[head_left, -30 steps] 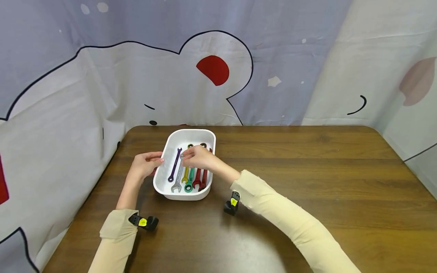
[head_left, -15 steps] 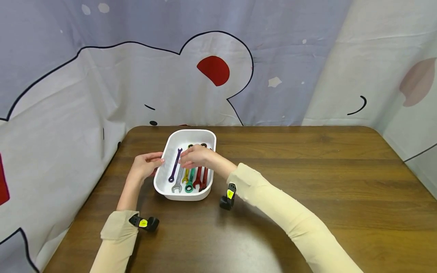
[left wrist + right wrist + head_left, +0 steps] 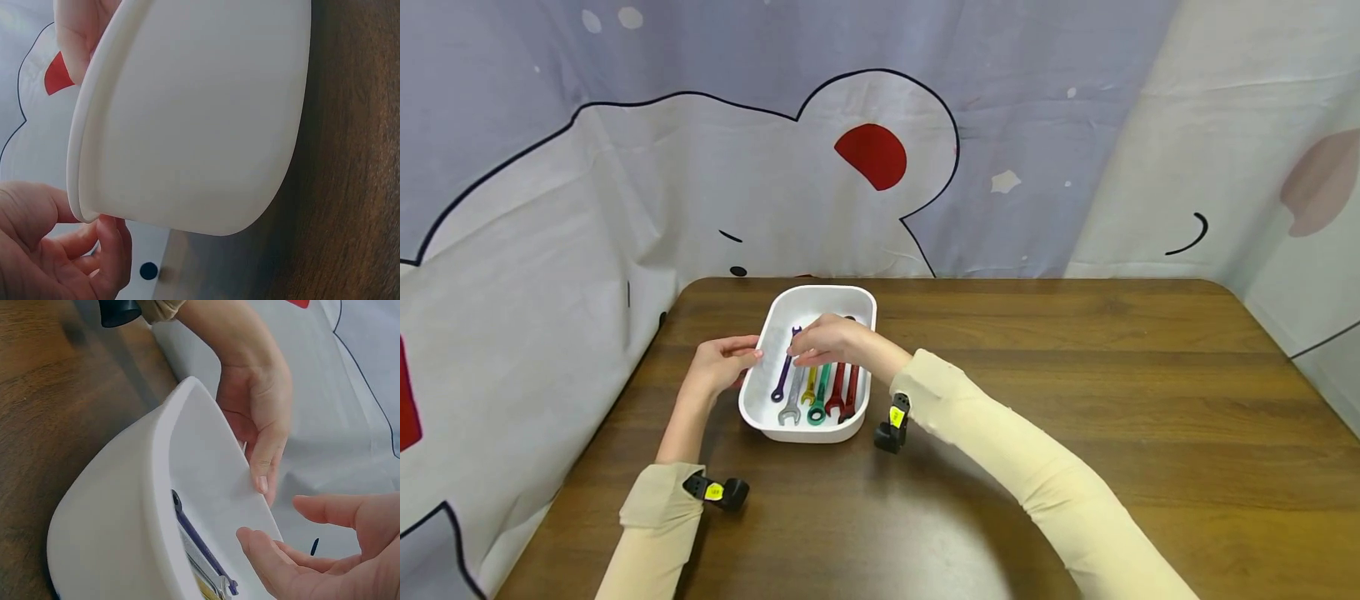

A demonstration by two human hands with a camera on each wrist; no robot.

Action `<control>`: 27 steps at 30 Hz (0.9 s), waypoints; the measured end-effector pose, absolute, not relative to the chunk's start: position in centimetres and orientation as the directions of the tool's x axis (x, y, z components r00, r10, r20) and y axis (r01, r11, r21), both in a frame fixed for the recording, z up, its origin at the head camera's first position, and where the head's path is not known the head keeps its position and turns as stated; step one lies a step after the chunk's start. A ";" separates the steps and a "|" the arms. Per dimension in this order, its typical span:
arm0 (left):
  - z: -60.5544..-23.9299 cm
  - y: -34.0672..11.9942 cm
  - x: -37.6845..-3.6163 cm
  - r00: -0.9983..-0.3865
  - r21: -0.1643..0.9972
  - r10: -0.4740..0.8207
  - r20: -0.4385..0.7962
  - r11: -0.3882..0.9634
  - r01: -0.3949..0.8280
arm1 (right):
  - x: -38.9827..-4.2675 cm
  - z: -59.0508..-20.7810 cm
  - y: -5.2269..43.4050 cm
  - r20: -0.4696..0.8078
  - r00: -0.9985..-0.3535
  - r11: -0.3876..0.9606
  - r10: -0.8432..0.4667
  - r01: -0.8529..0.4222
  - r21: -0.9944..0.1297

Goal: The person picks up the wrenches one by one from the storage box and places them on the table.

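Observation:
My left hand [image 3: 718, 365] grips the left rim of a white plastic tub [image 3: 805, 433], thumb on top and fingers below, as the left wrist view shows. Over the tub reaches my right hand [image 3: 837, 340], its fingertips above the upper part of a purple combination wrench [image 3: 783, 377]. In the right wrist view the right thumb and fingers [image 3: 269, 550] stand apart with nothing between them. Right of the purple one lie a silver wrench [image 3: 790, 410], a yellow wrench [image 3: 808, 387], a green wrench [image 3: 820, 397] and two red wrenches [image 3: 835, 396]. The right hand hides their upper ends.
The tub stands on a brown wooden table [image 3: 1037, 375], near its far left corner. Behind hangs a printed curtain [image 3: 737, 183]. A small black camera [image 3: 730, 493] sits on the left wrist and another camera [image 3: 891, 429] on the right.
My right hand has shifted slightly left, toward the purple wrench, and the forearm has turned a little. The left hand keeps its hold on the tub's rim.

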State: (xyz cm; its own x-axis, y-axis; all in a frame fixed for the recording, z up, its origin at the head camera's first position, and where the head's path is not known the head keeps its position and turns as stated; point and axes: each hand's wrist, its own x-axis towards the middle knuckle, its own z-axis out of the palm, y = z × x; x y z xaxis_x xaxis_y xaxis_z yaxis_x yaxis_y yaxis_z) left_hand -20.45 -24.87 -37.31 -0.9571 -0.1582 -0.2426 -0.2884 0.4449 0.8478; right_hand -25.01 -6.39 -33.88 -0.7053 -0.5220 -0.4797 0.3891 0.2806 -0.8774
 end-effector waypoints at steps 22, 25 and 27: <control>-37.4 -24.6 -20.1 -0.953 0.849 -0.171 -0.248 0.436 -0.299 | -26.4 -35.4 -7.7 -0.591 -0.653 0.303 -0.474 0.509 -0.806; -37.5 -24.6 -20.1 -0.953 0.848 -0.171 -0.250 0.436 -0.301 | -26.4 -35.5 -7.9 -0.599 -0.648 0.299 -0.469 0.522 -0.799; -37.5 -24.6 -20.0 -0.953 0.851 -0.170 -0.249 0.431 -0.299 | -26.3 -35.5 -8.0 -0.603 -0.648 0.301 -0.465 0.525 -0.796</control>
